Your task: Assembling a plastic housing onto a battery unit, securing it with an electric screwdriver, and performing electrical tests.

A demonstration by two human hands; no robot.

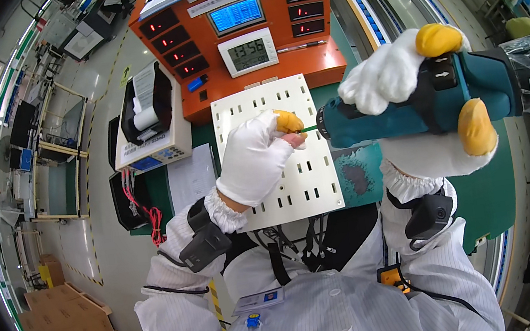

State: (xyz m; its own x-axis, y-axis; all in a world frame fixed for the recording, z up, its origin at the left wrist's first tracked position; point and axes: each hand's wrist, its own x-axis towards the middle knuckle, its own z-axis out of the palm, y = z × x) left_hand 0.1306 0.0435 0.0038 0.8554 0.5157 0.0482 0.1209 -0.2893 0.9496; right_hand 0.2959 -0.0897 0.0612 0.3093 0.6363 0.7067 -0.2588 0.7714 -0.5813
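Note:
My right hand (440, 150), in a white glove with yellow fingertip covers, is closed round a teal, barrel-shaped hand-held tool (367, 126). A black strap (427, 107) crosses the tool, and its narrow nose faces left. My left hand (252, 157), gloved too, has thumb and forefinger pinched together just in front of the nose. Between fingertips and nose shows a thin green piece, too small to name. Below my left hand lies a white slotted panel (271, 215), with rows of small rectangular openings.
An orange test box (215, 91) with red displays, a screen and a small white clock (249, 52) stands behind the panel. At left are a white bench instrument (175, 140) and red leads (155, 219). Dark cables (282, 242) hang at the panel's near edge. The tabletop (483, 197) is green.

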